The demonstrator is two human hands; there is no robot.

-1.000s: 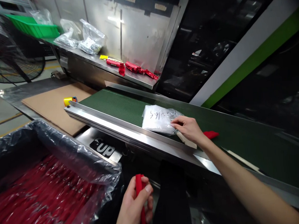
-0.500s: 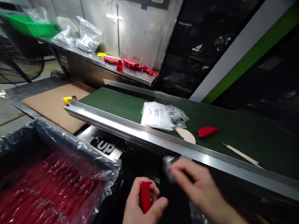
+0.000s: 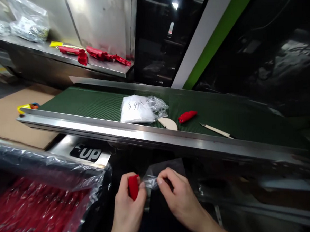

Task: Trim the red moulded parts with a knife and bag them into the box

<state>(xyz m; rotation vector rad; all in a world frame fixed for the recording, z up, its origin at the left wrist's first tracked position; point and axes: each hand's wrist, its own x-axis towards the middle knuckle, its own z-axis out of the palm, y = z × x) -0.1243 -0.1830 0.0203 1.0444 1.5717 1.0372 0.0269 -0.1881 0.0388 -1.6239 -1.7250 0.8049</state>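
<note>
My left hand (image 3: 128, 204) is closed around a small red part (image 3: 133, 187), its fingertips touching the edge of a clear plastic bag (image 3: 151, 178). My right hand (image 3: 178, 198) pinches the other side of that bag between thumb and fingers. Both hands are in front of the green conveyor belt (image 3: 97, 103), below its metal rail. On the belt lie a white packet with handwriting (image 3: 136, 110), a beige rounded piece (image 3: 168, 123), another red part (image 3: 187, 116) and a thin pale-handled knife (image 3: 216, 129).
A plastic-lined bin (image 3: 95, 174) of wrapped red parts (image 3: 37, 212) stands at the lower left. Behind the belt, a metal shelf (image 3: 111, 68) bears red pieces (image 3: 97, 53) and bagged hardware (image 3: 31, 27). Cardboard (image 3: 4, 120) with a yellow item (image 3: 26, 108) lies left.
The view has shifted right. My hands have come closer together, and the clear bag, earlier only in my right hand, now spans between them, spread wider.
</note>
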